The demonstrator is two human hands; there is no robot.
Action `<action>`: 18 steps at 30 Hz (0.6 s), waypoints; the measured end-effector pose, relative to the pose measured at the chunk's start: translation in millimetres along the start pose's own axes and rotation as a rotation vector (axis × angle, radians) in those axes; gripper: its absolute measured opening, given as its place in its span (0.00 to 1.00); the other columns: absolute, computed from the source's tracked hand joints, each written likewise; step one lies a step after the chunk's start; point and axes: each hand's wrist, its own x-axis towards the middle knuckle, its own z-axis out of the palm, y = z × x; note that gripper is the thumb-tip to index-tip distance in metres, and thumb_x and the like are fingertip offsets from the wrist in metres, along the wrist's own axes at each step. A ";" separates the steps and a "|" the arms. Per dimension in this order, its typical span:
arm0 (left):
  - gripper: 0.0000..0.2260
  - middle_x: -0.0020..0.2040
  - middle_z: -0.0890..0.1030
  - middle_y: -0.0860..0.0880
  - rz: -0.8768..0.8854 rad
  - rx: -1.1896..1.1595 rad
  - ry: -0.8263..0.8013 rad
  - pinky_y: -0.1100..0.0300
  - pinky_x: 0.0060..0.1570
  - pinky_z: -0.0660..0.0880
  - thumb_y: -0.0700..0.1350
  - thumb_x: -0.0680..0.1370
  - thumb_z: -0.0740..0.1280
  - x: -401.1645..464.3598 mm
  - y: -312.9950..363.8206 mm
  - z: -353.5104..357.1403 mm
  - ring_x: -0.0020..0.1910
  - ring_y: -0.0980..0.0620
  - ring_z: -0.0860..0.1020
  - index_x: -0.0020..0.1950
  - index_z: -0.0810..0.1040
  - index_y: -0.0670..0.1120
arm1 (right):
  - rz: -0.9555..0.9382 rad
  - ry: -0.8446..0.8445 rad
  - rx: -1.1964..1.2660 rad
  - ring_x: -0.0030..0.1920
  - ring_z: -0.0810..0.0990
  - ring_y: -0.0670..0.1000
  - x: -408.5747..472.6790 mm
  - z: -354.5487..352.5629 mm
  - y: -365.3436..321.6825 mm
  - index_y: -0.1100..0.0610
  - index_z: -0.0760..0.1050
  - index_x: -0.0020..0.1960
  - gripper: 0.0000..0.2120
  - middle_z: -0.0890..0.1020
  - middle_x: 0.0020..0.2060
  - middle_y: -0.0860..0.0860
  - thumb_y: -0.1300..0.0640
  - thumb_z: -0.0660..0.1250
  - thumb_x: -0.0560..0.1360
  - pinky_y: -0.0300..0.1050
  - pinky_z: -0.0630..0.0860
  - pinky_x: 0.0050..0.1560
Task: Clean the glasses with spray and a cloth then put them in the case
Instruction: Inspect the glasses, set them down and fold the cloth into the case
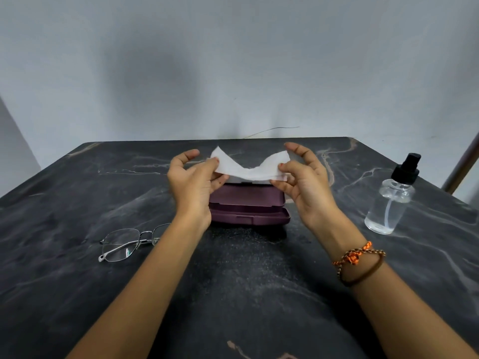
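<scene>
A white soft cloth (250,165) is held stretched at frame centre, pinched by left hand (193,183) and right hand (304,182) fingers.

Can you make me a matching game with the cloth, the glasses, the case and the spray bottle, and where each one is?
Things:
1. cloth
2. glasses
3. case
4. spray bottle

Places:
A. standing on the table's right side
B. lying on the table's left side
C. stretched between the left hand and right hand
D. on the table, middle, below the hands

Pairs: 1-C, 2-B, 3-D, 4-A
</scene>
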 end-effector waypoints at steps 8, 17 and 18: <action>0.14 0.31 0.77 0.48 0.042 0.547 -0.188 0.66 0.30 0.74 0.29 0.68 0.66 16.2 2.7 -16.9 0.25 0.58 0.72 0.38 0.79 0.49 | -0.068 0.022 -0.462 0.39 0.80 0.50 5.9 -12.0 2.4 0.56 0.79 0.37 0.09 0.81 0.38 0.52 0.65 0.64 0.72 0.39 0.80 0.33; 0.09 0.21 0.78 0.54 -0.134 0.800 -0.331 0.72 0.24 0.73 0.29 0.68 0.67 23.5 8.9 -27.1 0.18 0.61 0.71 0.35 0.81 0.42 | 0.030 -0.143 -0.757 0.31 0.78 0.48 11.6 -23.3 6.6 0.64 0.79 0.38 0.02 0.79 0.32 0.54 0.69 0.69 0.68 0.33 0.76 0.26; 0.09 0.20 0.77 0.54 -0.161 0.804 -0.335 0.71 0.25 0.74 0.30 0.68 0.67 24.1 9.4 -27.7 0.18 0.61 0.71 0.35 0.81 0.42 | 0.051 -0.154 -0.766 0.31 0.78 0.48 11.9 -24.0 6.0 0.65 0.79 0.39 0.01 0.79 0.32 0.54 0.69 0.69 0.68 0.32 0.76 0.26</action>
